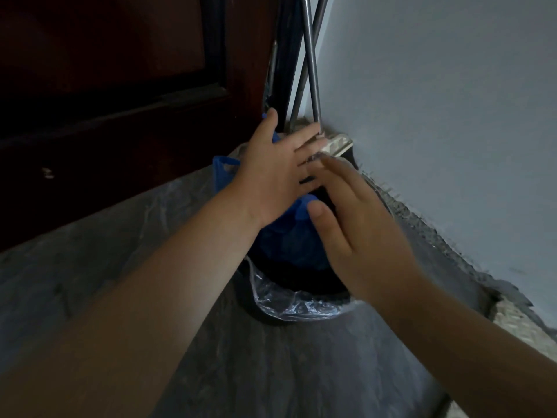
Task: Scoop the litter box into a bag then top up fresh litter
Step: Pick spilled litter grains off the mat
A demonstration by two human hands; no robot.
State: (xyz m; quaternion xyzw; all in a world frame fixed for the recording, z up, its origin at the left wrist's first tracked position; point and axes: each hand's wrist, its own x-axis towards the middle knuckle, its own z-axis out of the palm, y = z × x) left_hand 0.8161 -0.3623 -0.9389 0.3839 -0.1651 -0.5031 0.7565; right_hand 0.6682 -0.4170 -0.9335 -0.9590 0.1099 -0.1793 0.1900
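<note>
Head view shows a dim corner where a plastic-covered floor [301, 372] meets the wall [437, 116], and a dark bin [301, 283] with a clear liner [295, 306] holds the blue bag [286, 239]. Both grips are released: my left hand [274, 173] and right hand [355, 227] spread straight-fingered over the bag, grasping nothing. No litter box shows, so I judge the scooping done and the topping up not yet done.

Your left hand [271, 170] and right hand [355, 224] reach out together, fingers straight and spread, over a blue bag [286, 239] sitting in a dark bin [301, 282] lined with clear plastic [301, 304]. The right hand is blurred. Behind them, metal rods [310, 55] lean in the corner between a dark door [120, 86] and a pale wall [452, 116].
</note>
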